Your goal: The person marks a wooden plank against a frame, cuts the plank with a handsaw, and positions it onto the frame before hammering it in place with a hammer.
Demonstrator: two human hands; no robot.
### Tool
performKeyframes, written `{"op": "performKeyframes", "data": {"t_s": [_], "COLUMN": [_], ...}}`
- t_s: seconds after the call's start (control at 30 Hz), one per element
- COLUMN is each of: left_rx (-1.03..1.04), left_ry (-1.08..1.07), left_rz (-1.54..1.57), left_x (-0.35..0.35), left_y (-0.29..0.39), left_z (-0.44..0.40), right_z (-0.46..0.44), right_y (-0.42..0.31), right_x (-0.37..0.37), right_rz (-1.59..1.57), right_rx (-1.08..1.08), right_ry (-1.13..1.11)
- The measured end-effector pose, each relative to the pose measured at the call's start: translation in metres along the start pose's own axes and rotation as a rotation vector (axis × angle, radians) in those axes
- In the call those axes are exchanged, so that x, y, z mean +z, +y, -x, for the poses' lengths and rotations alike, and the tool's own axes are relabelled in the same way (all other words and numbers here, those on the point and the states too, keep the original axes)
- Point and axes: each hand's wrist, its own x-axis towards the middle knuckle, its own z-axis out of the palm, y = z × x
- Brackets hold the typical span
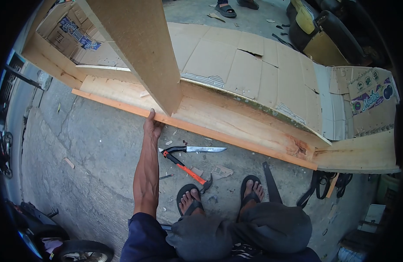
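Observation:
My left hand [153, 125] grips a long orange-brown wooden strip [236, 142], thumb over its top edge and fingers partly hidden beneath. The strip runs along the near edge of a pale wooden frame [219, 109], slanting down to the right. Close by my hand, a wide board [138, 52] stands across the frame. My right hand is out of view. On the concrete below the strip lie a long-bladed knife [205, 149] with a black handle and an orange-and-black claw hammer [188, 171].
Cardboard sheets [236, 56] line the frame's far side. A saw blade [271, 183] lies beside my right foot, and a pencil [166, 176] near my left. Black straps [317, 187] hang at right. A wheel [83, 251] is at lower left; a person's sandalled foot [226, 10] shows at top.

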Motion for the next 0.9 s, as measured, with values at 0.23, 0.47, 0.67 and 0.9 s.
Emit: {"op": "performKeyframes", "data": {"t_s": [0.23, 0.47, 0.67, 0.9], "left_rx": [-0.006, 0.0, 0.015, 0.018], "left_ry": [0.009, -0.041, 0.007, 0.0], "left_rz": [0.001, -0.013, 0.012, -0.002], "left_x": [0.002, -0.01, -0.003, -0.013], "left_y": [0.005, 0.001, -0.001, -0.001], "left_z": [0.003, -0.008, -0.005, -0.026], "right_z": [0.036, 0.031, 0.033, 0.038], "right_y": [-0.017, -0.011, -0.009, 0.006], "right_x": [-0.029, -0.065, -0.076, -0.09], "right_rz": [0.126, 0.208, 0.248, 0.288], "right_rx": [-0.276, -0.396, -0.455, -0.487], "right_ry": [0.005, -0.005, -0.024, -0.052]}}
